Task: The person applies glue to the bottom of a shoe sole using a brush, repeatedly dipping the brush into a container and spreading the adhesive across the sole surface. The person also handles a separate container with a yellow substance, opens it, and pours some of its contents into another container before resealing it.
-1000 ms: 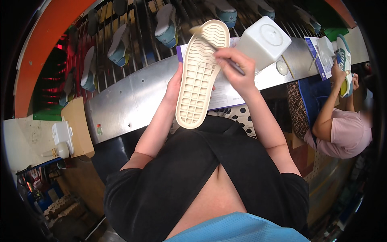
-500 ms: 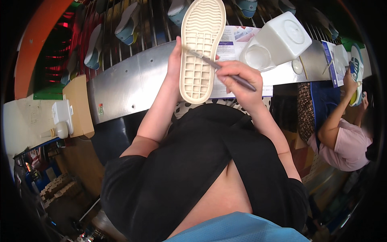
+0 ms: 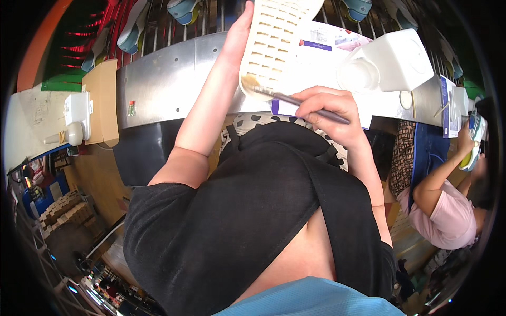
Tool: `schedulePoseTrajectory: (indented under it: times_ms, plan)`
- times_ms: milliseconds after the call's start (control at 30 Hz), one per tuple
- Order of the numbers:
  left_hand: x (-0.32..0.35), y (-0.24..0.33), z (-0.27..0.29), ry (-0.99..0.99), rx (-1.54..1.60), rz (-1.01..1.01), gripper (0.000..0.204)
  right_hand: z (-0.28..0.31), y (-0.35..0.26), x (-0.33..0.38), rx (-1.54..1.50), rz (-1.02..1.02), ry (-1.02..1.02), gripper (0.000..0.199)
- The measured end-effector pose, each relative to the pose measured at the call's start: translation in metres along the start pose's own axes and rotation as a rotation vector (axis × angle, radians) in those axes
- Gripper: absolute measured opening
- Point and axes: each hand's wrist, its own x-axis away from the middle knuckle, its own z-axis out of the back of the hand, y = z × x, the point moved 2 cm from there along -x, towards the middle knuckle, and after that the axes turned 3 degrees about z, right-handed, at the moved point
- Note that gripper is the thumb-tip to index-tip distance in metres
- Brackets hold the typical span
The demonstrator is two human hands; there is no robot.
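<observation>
My left hand (image 3: 240, 42) grips the left edge of a cream shoe sole (image 3: 274, 45), held up over the bench with its grid of recesses toward me. The sole's far end runs out of the picture at the top. In my right hand (image 3: 333, 111) is a brush (image 3: 311, 107) with a dark handle, pinched between thumb and fingers. Its pale bristles (image 3: 250, 81) lie against the near, rounded end of the sole. The fingertips of my left hand are mostly hidden by the sole; one shows at its right edge.
A cut-open white plastic jug (image 3: 406, 60) sits on printed sheets (image 3: 337, 39) on the metal bench (image 3: 158, 92). Shoes (image 3: 184, 10) stand on a rack beyond. At left are a cardboard piece (image 3: 103, 102) and a white device (image 3: 78, 113). A co-worker (image 3: 445, 210) at right holds a shoe (image 3: 475, 134).
The sole has tilted and shifted away from me, its far end leaving the picture. The brush tip has gone from the sole's middle to its near end. The view has shifted a little.
</observation>
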Motion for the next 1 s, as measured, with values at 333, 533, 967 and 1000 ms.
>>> schedulePoseTrajectory:
  times_ms: [333,533,967,1000]
  plan:
    - [-0.001,-0.002,-0.018,0.084,0.180,0.298,0.063,0.018,-0.019,-0.024,0.109,0.035,-0.325,0.023]
    - [0.002,-0.004,-0.018,0.253,-0.234,0.197,0.061,0.025,-0.035,-0.030,0.069,0.103,-0.349,0.021]
    - [0.058,-0.008,0.011,0.122,0.151,0.193,0.083,0.108,0.015,0.015,-0.176,0.020,0.604,0.011]
    - [0.073,0.000,0.012,0.132,0.122,0.136,0.091,0.124,0.011,0.019,-0.198,0.016,0.642,0.013]
